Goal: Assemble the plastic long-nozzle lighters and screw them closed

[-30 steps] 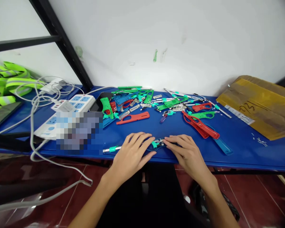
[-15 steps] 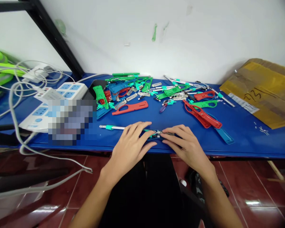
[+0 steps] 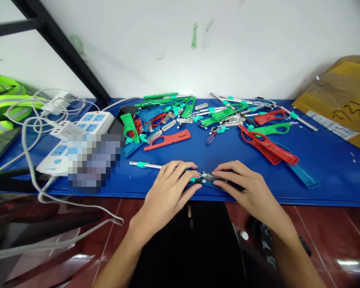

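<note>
Close to the front edge of the blue table lies a partly assembled long-nosed lighter. It has a blue half-shell, a clear fuel tank and a green trigger piece. Its metal tube sticks out to the left. My left hand is closed around the trigger end, palm down. At the other end, my right hand pinches the tank and shell between thumb and fingers. Much of the shell is hidden under both hands.
Behind my hands are scattered lighter parts: a red half-shell, green shells, clear tanks and metal tubes. Red shells overlap a blue shell at right. A white power strip stands left; a taped cardboard box, right.
My head view has shifted slightly. My right hand has slid a little away from my left along the lighter, and more of the clear tank shows between them.
</note>
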Available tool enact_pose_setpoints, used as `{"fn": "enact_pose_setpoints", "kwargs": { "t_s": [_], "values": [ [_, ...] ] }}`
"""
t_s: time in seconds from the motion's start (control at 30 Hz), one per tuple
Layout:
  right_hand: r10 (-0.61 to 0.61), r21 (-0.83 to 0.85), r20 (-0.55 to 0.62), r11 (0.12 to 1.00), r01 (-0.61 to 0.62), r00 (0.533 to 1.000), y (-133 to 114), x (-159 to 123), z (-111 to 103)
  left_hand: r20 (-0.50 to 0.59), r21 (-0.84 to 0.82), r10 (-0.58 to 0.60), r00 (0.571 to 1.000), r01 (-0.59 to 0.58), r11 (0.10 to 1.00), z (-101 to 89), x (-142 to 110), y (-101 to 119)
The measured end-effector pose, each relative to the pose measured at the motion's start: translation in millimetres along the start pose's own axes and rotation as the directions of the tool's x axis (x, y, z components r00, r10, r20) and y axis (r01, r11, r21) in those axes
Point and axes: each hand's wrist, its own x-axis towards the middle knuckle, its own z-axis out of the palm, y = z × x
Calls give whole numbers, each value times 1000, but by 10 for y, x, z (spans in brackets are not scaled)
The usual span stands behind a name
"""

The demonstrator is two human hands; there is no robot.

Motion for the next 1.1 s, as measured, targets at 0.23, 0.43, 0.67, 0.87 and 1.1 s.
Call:
{"fn": "enact_pose_setpoints", "kwargs": {
  "t_s": [0.23,0.43,0.67,0.87,1.1],
  "values": [
    [14,-49,-25,999,-15,1000,-34,-8,-17,6,-31,-19,1000,19,999,3,0,-7],
    [43,51,-19,998,-42,999,-42,-8,-36,-21,-25,-13,1000,13,1000,29,-10,-11],
    [36,66,9,997,-37,999,-78,11,-78,-56,-3,1,998,-1,1000,50,-16,-8],
    [34,41,42,998,-36,999,-71,10,-83,-41,31,-3,999,4,1000,18,-8,13],
    [28,25,1,999,-28,1000,-83,24,-53,14,121,33,999,-34,992,5,7,24]
  ]
}}
